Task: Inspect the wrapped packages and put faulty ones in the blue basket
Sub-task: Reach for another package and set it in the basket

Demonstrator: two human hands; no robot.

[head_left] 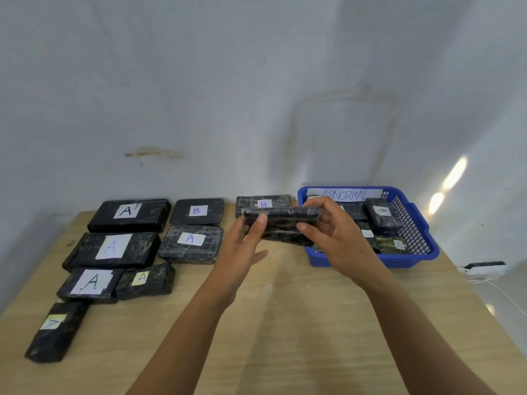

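Across the near part of the wooden counter [285,337] the person reaches forward. The left hand [248,238] and right hand [333,232] share one black wrapped package [282,216] — lifted off the counter, just left of the blue basket [422,238] and in front of a package marked B [263,203]. Each hand's fingers are clamped on one end: the left thumb presses the near face, and the right fingers [313,203] curl over the top with the thumb beneath. This end-on grip leaves the long sides exposed, which suits turning the package to check the wrap (no fault can be made out from here). The basket, tagged ABNORMAL [345,194], already holds several packages, while lettered packages [188,243] lie in rows to the left — presumably the passed ones.
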